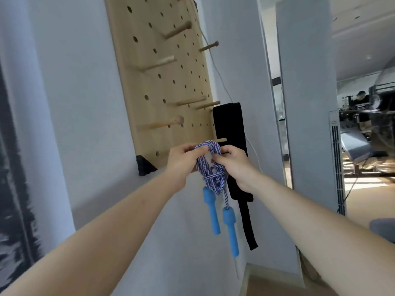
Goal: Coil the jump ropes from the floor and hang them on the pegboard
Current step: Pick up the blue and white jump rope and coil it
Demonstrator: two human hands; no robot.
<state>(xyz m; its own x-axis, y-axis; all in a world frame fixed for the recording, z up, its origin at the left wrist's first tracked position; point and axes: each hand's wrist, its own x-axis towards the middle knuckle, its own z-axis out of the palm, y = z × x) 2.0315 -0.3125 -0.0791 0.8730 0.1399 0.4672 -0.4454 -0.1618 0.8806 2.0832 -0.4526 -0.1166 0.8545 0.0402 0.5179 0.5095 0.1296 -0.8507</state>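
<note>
Jump rope (210,171) is held up at the lower edge of the pegboard (158,82), its top loop level with the lowest short peg (221,140); whether the loop is over the peg cannot be told. Rope is twisted cord, blue-and-white striped, bundled into a short coil and knotted at the middle. Two matte blue handles (210,210), round and tapered, hang below the knot. Both hands are clamped on the loop: left hand (181,163) is curled round its left side, right hand (233,165) pinches its right side. Pegboard is pale wood, drilled with round holes and fitted with wooden dowel pegs. A black fabric strap (230,129) hangs just beside it.
</note>
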